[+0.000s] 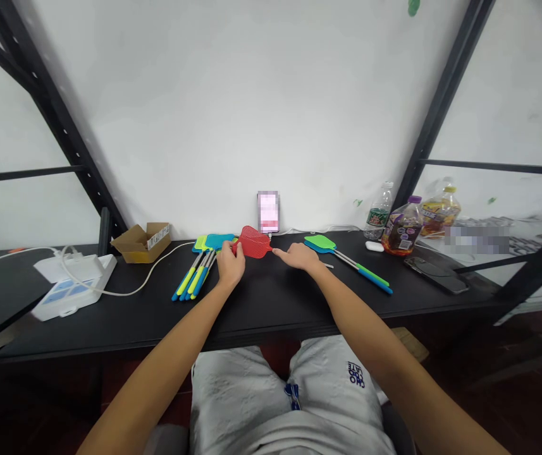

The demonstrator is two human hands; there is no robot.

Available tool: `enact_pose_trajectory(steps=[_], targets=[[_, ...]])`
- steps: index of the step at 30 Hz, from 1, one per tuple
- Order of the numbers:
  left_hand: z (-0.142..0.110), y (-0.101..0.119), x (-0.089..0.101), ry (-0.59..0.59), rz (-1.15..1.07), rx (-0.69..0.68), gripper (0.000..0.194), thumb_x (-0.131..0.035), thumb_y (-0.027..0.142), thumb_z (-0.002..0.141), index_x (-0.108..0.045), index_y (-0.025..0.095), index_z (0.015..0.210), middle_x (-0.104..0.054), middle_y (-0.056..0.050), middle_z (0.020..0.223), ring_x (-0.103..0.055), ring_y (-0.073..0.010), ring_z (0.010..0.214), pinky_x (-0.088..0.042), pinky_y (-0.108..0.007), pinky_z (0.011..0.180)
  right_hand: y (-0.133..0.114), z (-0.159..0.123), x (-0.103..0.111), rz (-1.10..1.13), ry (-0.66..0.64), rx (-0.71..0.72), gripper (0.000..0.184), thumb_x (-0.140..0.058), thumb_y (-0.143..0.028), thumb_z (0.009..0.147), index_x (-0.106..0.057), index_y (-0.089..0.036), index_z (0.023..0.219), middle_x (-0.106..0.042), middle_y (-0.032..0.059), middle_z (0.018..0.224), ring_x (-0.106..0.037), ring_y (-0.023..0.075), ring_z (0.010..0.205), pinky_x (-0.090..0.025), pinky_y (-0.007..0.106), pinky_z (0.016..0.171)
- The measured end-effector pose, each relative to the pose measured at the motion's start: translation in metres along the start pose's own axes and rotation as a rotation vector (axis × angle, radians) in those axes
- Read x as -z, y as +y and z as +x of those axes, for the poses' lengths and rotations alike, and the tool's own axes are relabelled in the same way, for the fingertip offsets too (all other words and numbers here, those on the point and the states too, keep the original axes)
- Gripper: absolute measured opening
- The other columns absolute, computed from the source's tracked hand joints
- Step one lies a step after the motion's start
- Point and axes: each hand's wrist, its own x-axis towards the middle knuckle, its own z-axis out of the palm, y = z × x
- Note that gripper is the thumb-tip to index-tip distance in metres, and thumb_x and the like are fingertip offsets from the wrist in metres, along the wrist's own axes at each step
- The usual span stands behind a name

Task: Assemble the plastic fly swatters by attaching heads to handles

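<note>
Red swatter [254, 242], brown drink [393, 248] in bottle [404, 226]

Drinks and odds along the counter [271, 309]
An open cardboard box [141, 243] sits left; bottles [402, 225] stand right, near a dark phone [436, 275].

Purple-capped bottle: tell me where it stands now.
In the head view, the purple-capped bottle stands at the right of the black desk, between the white earbud case and the yellow-capped bottle.

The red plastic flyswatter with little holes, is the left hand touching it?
Touching. The head view shows the left hand pinching the edge of the red flyswatter between thumb and finger.
</note>
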Motion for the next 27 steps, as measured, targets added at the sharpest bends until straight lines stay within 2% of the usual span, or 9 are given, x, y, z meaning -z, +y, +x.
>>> enact_pose_trajectory(steps=[5, 11, 16, 23, 27], targets=[[0.0, 0.0, 0.0, 0.024, -0.008, 0.007, 0.02, -0.045, 0.037, 0.091, -0.054, 0.02, 0.089, -0.064, -0.007, 0.082, -0.06, -0.0241, 0.082, -0.043, -0.033, 0.075, -0.004, -0.002, -0.001, -0.004, 0.024, -0.04, 0.102, -0.024, -0.093, 0.068, -0.07, -0.01, 0.105, -0.068, 0.0241, 0.108, -0.064, 0.0342, 0.103, -0.048, 0.034, 0.078], [0.004, -0.005, -0.002, 0.051, -0.015, 0.072, 0.02, -0.046, 0.039, 0.09, -0.054, 0.02, 0.086, -0.065, -0.007, 0.08, -0.06, -0.0238, 0.08, -0.044, -0.034, 0.076, -0.006, -0.004, -0.001, -0.019, 0.03, 0.027, 0.099, -0.02, -0.092, 0.071, -0.072, -0.012, 0.098, -0.069, 0.023, 0.102, -0.065, 0.0334, 0.1, -0.048, 0.033, 0.076], [0.007, -0.008, -0.001, 0.068, -0.051, 0.094, 0.02, -0.046, 0.038, 0.089, -0.052, 0.021, 0.08, -0.062, -0.005, 0.075, -0.058, -0.0217, 0.076, -0.044, -0.034, 0.075, -0.008, -0.005, -0.004, -0.039, 0.092, 0.071, 0.094, -0.019, -0.089, 0.075, -0.073, -0.014, 0.092, -0.07, 0.0205, 0.095, -0.067, 0.0315, 0.095, -0.048, 0.032, 0.075], [0.018, -0.017, 0.008, 0.183, -0.013, 0.324, 0.018, -0.046, 0.032, 0.087, -0.047, 0.022, 0.073, -0.055, -0.002, 0.07, -0.053, -0.0185, 0.069, -0.043, -0.033, 0.073, 0.003, -0.003, 0.004, -0.047, 0.21, 0.011, 0.088, -0.019, -0.082, 0.083, -0.073, -0.013, 0.092, -0.07, 0.0217, 0.096, -0.066, 0.0313, 0.096, -0.047, 0.035, 0.079], [0.014, -0.012, 0.006, 0.133, -0.066, 0.183, 0.015, -0.047, 0.033, 0.087, -0.05, 0.021, 0.078, -0.055, -0.001, 0.07, -0.054, -0.018, 0.071, -0.042, -0.031, 0.072, 0.006, -0.002, 0.005, 0.007, 0.21, 0.001, 0.085, -0.017, -0.081, 0.084, -0.072, -0.016, 0.083, -0.07, 0.0185, 0.091, -0.066, 0.0293, 0.093, -0.046, 0.032, 0.075]])
